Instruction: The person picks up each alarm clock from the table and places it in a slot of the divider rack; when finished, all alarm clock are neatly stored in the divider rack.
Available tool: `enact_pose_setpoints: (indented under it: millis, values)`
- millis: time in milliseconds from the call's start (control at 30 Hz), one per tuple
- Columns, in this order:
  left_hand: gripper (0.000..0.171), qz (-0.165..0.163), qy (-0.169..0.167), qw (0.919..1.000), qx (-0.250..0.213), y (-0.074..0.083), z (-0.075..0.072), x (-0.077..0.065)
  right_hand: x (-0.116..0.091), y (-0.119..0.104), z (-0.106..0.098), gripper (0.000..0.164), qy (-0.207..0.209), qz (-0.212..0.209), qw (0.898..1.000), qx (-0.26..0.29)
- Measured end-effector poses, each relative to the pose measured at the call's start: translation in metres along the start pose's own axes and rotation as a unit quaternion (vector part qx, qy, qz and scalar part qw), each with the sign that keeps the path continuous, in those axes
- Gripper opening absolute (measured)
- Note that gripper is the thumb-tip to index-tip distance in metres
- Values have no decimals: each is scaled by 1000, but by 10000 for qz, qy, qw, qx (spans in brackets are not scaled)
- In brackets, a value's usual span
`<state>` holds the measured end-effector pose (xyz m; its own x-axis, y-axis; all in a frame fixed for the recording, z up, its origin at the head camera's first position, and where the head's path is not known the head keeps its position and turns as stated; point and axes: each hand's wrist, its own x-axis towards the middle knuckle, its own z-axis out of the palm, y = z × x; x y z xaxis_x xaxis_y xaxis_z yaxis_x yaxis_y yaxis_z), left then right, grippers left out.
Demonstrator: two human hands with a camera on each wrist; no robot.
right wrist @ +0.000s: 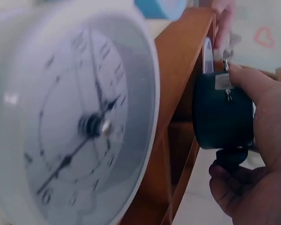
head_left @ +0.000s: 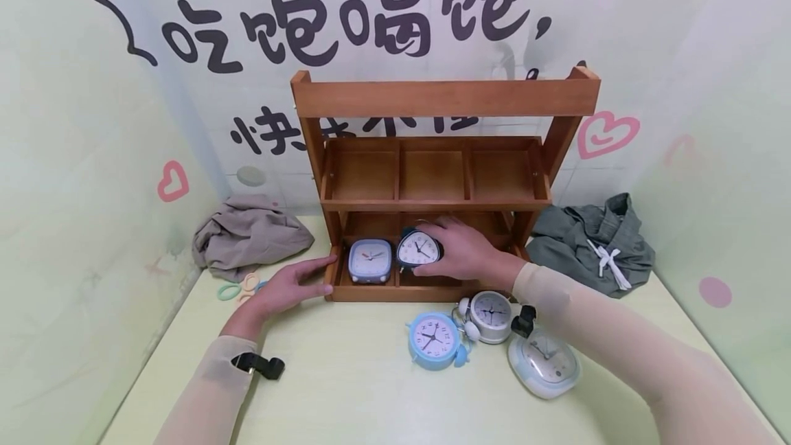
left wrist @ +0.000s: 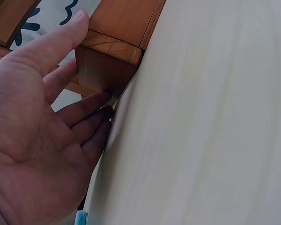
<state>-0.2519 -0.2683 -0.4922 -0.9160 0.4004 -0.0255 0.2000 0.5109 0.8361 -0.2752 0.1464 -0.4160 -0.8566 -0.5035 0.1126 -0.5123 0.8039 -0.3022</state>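
Observation:
In the head view my right hand grips a dark green alarm clock with a rounded triangular white face, at the middle compartment of the wooden shelf's lower tier. The right wrist view shows thumb and fingers round the dark green body. Left of it, a blue-purple square clock stands in the left compartment. My left hand touches the shelf's left end; in the left wrist view its fairly straight fingers lie against the wooden side, with the thumb by the upper edge.
In front of the shelf lie a light blue twin-bell clock, a white twin-bell clock and a pale rounded clock under my right forearm. Brown cloth lies at left, grey cloth at right. Scissors-like handles show behind my left wrist.

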Motion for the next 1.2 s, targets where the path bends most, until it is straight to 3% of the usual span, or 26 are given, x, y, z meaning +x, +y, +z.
enact_pose_setpoints:
  millis: [133, 600, 833, 1200]
  values:
    - [72, 20, -17, 10000, 21, -1, 0, 0, 2, 8, 2, 91, -168, 127, 9998, 10]
    - [72, -34, -17, 10000, 50, 0, 0, 0, 1, 23, 22, 92, -493, -39, 9977, -464]
    - [71, -38, 4, 10000, 92, -1, -2, -1, 1, 22, 19, 96, -673, 72, 9949, -750]
    - [72, -46, 23, 9998, 172, -2, 0, 0, -3, 22, 14, 98, -721, -168, 9887, -1304]
